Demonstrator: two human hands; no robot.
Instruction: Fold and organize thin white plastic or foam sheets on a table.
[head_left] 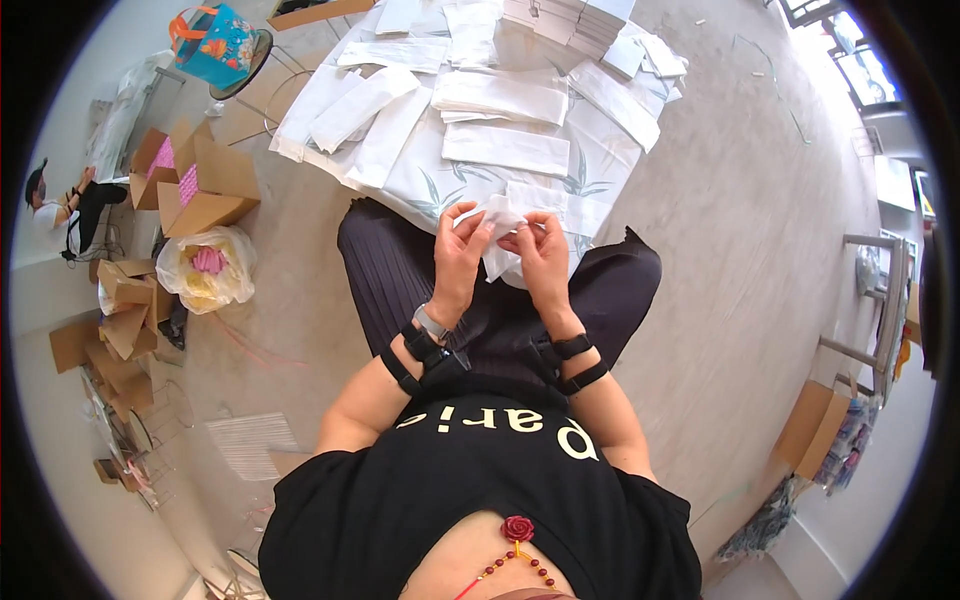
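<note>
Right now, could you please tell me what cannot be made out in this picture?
Head view: part of the thin white piece, hidden by the left hand and right hand.
Head view: far end of the white stack, cut off by the upper edge.
Head view: whatever the co-worker may handle, too small.

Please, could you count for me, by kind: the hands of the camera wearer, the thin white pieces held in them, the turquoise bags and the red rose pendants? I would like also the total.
Hands: 2 (left hand, right hand)
Held: 1 thin white piece
Bags: 1 turquoise bag
Pendants: 1 red rose pendant
Total: 5
</note>
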